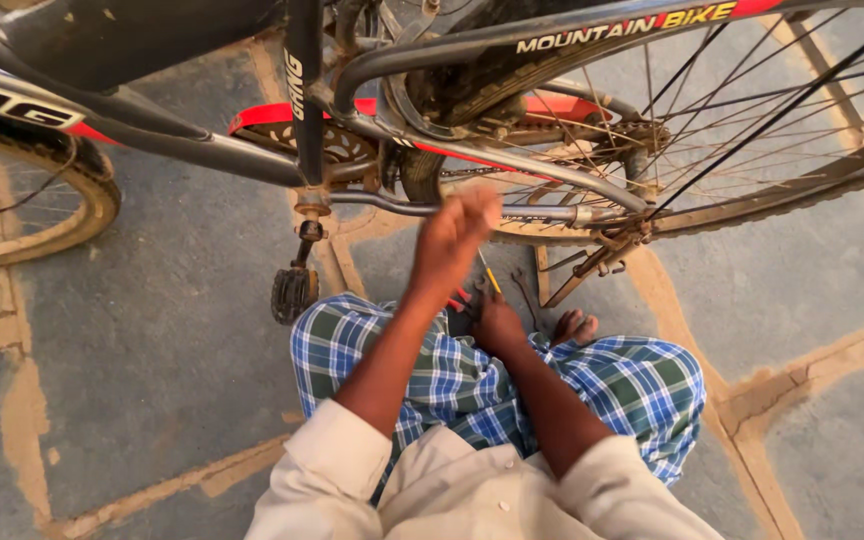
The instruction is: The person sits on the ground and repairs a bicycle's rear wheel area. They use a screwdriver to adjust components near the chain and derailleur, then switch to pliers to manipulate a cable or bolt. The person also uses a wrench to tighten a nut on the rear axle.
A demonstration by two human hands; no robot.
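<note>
Left hand [455, 232] closed on grey chainstay tube [542, 213] running left-right, right hand [497, 322] low, grip unclear, beside upright yellow-handled tool [491, 277].

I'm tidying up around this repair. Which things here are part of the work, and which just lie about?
In use:
left hand at the bicycle's lower frame tube
right hand down by the yellow-shafted tool

Lying about:
front wheel
pedal
kickstand

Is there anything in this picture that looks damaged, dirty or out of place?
The kickstand near the rear wheel looks rusty and mud-caked. Small tools lie loose on the floor by the right hand. Nothing looks broken.
</note>
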